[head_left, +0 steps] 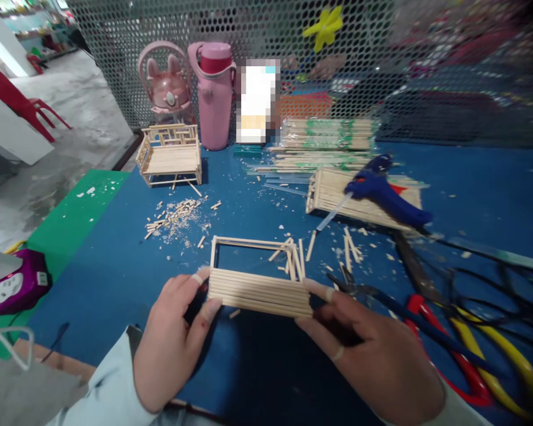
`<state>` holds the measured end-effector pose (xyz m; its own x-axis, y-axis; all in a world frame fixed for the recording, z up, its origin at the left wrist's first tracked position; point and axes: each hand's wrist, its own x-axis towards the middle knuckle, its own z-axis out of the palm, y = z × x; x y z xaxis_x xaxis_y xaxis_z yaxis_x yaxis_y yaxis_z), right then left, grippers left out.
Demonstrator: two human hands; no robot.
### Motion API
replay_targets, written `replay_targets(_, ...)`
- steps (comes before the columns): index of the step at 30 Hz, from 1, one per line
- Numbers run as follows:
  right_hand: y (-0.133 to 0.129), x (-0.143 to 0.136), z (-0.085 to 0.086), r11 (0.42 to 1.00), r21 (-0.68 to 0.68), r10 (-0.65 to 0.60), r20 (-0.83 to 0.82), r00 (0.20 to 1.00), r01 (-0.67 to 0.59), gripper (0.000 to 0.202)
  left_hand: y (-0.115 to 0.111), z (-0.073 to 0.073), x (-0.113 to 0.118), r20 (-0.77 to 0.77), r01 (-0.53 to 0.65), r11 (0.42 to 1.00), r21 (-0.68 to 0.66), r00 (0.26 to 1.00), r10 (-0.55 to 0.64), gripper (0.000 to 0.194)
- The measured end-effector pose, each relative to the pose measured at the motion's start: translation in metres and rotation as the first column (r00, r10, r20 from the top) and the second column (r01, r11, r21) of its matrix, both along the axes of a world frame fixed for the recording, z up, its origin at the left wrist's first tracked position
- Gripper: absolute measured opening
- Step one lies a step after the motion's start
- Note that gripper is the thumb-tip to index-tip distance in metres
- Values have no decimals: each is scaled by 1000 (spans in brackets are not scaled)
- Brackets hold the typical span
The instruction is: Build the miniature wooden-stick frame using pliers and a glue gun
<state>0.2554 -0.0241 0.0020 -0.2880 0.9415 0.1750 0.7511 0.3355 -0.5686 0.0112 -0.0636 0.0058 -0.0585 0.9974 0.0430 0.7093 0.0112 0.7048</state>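
Note:
A small frame of thin wooden sticks is held between both hands over the blue table. Its near part is a row of sticks laid side by side; the far part is an open rectangle. My left hand pinches the left end between thumb and index finger, with tape round a finger. On the right end, my right hand grips with thumb and index finger, both wrapped with tape. Loose stick pieces lie behind the frame's right corner.
A finished miniature bench stands at the back left, beside a pink bottle. Stick offcuts lie before it. A blue glue gun rests on a stick panel. Pliers and black cable lie at right.

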Motion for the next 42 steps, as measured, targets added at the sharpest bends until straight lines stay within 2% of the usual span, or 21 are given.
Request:
replay_targets(3,1,-3,4,996,-82,-27,-37,999,23,34,0,-3,-2,-105,-16,997,77,994,24,31)
replay_targets(6,2,-9,7,987,-155,-54,-91,994,40,33,-1,-9,-5,-171,-109,976,189,975,142,43)
replay_targets(8,1,-12,6,985,-168,-64,-136,989,41,31,-4,-9,-6,-154,-149,955,256,969,193,55)
replay_targets(10,0,-14,4,984,-173,-78,-181,980,47,33,-7,-5,-5,-101,-141,941,307,979,179,60)
replay_targets(11,-1,-14,2,982,-180,-86,-202,976,49,39,-9,-1,-3,-83,-111,933,341,986,147,59)
replay_targets(13,-1,-14,2,979,-202,-79,-234,969,31,59,-10,7,1,-143,34,912,409,989,27,55)
replay_targets(14,-2,-13,3,978,-209,-72,-248,966,19,69,-9,9,4,-228,138,893,429,973,-40,52)
replay_targets(16,-2,-10,9,981,-196,-70,-291,954,12,79,-4,11,12,-454,367,840,400,875,-167,50)
replay_targets(18,-3,-5,19,991,-130,-84,-349,934,40,77,3,8,20,-627,541,781,312,735,-258,56)
replay_targets(20,-6,2,30,994,-20,-105,-399,911,105,69,10,3,26,-693,645,726,237,636,-339,68)
replay_targets(23,-17,19,39,973,129,-130,-372,919,190,53,17,-1,29,-685,696,704,142,582,-438,82)
replay_targets(25,-27,30,36,964,203,-122,-232,965,171,37,19,0,29,-658,697,709,105,584,-476,89)
replay_targets(27,-39,38,26,970,220,-109,-2,994,106,27,18,0,29,-633,692,716,93,596,-494,93)
replay_targets(30,-51,41,7,990,122,-106,330,938,69,20,17,-2,30,-608,687,718,109,618,-499,96)
replay_targets(32,-54,38,-2,994,49,-112,451,885,101,10,16,-1,31,-582,679,724,117,638,-504,95)
replay_targets(34,-50,34,-5,990,-4,-116,511,851,138,8,18,5,29,-508,670,733,116,674,-536,89)
replay_targets(36,-42,32,-2,985,-26,-128,538,833,168,11,27,20,23,-384,650,745,149,733,-562,79)
replay_targets(38,-32,30,6,982,-13,-151,552,820,190,15,43,41,14,-269,581,759,293,812,-518,68)
replay_targets(40,-24,24,17,977,6,-179,560,809,212,23,68,64,6,-174,412,748,520,909,-380,59)
replay_targets(42,-15,10,30,985,61,-172,511,842,164,33,97,82,0,15,192,685,702,959,-284,52)
